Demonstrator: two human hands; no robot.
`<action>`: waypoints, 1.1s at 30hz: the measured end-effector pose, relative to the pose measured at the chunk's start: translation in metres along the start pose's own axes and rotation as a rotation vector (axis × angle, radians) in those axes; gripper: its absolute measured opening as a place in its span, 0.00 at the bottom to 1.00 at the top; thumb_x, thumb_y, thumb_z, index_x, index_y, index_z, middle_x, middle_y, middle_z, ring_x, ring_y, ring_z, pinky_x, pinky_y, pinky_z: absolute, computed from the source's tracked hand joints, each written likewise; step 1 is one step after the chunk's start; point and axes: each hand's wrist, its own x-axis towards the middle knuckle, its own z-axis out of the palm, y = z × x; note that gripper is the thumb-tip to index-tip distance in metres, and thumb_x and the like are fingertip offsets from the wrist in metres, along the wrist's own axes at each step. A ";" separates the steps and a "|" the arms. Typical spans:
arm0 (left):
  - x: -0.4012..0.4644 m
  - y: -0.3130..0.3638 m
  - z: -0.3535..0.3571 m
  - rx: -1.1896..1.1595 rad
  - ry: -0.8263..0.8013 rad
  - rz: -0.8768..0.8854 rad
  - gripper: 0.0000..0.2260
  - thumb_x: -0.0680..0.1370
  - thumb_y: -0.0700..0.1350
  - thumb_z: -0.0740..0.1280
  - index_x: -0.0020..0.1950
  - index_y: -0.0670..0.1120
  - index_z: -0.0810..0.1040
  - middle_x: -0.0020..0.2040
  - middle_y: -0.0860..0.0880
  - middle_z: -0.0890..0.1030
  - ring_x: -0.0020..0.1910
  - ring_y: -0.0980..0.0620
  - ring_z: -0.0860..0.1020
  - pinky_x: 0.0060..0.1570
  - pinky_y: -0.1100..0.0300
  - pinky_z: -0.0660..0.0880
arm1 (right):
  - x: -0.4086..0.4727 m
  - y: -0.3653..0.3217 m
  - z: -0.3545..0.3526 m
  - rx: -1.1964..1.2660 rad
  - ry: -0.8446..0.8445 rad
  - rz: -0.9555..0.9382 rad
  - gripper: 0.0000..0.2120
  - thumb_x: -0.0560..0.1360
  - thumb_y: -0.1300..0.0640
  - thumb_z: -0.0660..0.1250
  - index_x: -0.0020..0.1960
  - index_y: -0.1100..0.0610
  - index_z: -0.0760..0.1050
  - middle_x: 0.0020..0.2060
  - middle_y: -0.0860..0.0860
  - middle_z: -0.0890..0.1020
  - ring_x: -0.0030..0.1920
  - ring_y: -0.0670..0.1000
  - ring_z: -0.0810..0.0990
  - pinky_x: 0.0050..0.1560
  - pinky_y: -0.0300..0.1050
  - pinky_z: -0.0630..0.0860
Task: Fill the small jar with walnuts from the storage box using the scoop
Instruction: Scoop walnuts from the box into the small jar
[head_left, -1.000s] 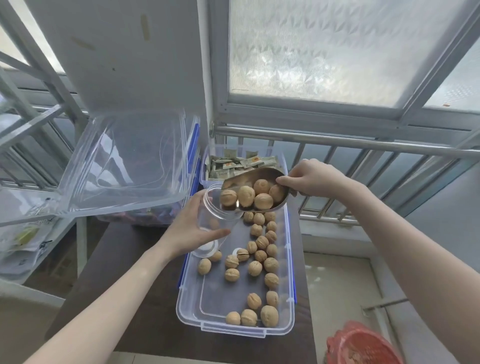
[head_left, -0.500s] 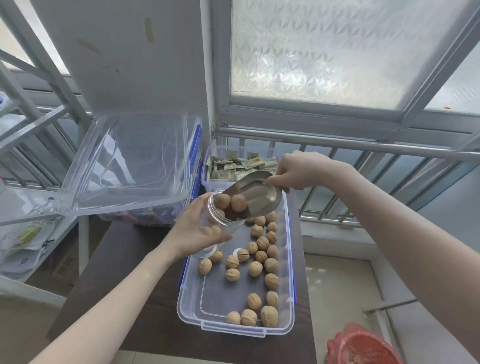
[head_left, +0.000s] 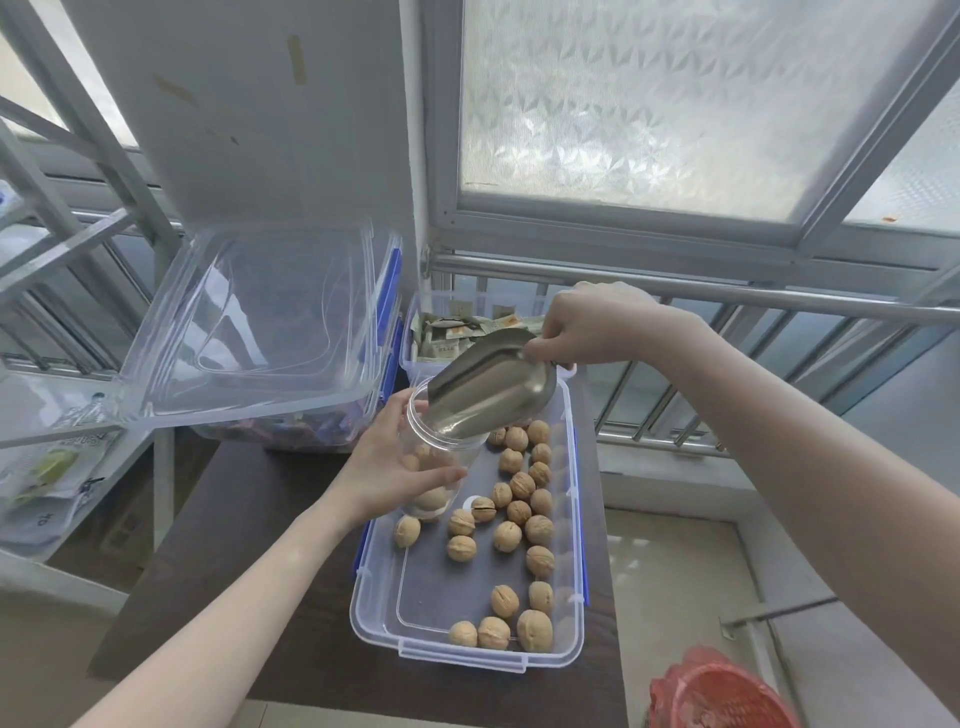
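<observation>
A person tips a metal scoop into the mouth of a small clear jar held tilted over a walnut-strewn storage box on a dark table by a window. The right hand, at about one o'clock from the jar, has its fingers curled tight round the scoop's handle; the left hand, at the jar's eight o'clock, wraps the jar's side with fingers and thumb.

The risk from here looks plain: the scoop's lip is nearly as wide as the jar's mouth and sits only partly inside it, so a slip of either wrist could knock the rim, jolt the jar from the left hand's grip or send nuts bouncing. Any spill would likely fall back into the box beneath, though one rolling off toward three o'clock could drop over the table's edge to the floor.

The scoop's bowl appears empty. The jar shows a few walnuts low down, well short of full as far as the clear wall lets one judge. Loose walnuts lie scattered along the box floor from twelve to six o'clock. Beyond it, at twelve o'clock, a second clear tub holds small paper packets; at ten o'clock a large clear bin leans tilted, its contents unclear. A red basket sits on the floor at five o'clock.
</observation>
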 end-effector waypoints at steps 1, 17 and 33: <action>0.000 -0.002 0.000 -0.031 -0.003 -0.020 0.40 0.61 0.54 0.81 0.68 0.58 0.64 0.62 0.61 0.72 0.64 0.65 0.70 0.63 0.63 0.68 | 0.000 0.001 0.000 0.019 0.014 0.005 0.24 0.75 0.41 0.59 0.26 0.54 0.70 0.22 0.48 0.68 0.26 0.50 0.65 0.26 0.40 0.59; -0.010 -0.011 0.008 -0.180 0.049 -0.148 0.45 0.50 0.68 0.78 0.62 0.63 0.64 0.64 0.58 0.73 0.65 0.60 0.72 0.62 0.59 0.72 | 0.006 0.019 0.053 0.162 0.212 0.190 0.29 0.79 0.41 0.53 0.36 0.64 0.75 0.31 0.57 0.78 0.32 0.57 0.73 0.30 0.41 0.64; -0.032 -0.045 0.019 -0.060 -0.013 -0.148 0.36 0.57 0.60 0.79 0.60 0.69 0.67 0.58 0.64 0.76 0.60 0.63 0.75 0.63 0.56 0.72 | 0.002 0.001 0.135 0.432 -0.436 0.348 0.10 0.72 0.57 0.63 0.36 0.61 0.68 0.33 0.56 0.77 0.29 0.54 0.76 0.39 0.49 0.79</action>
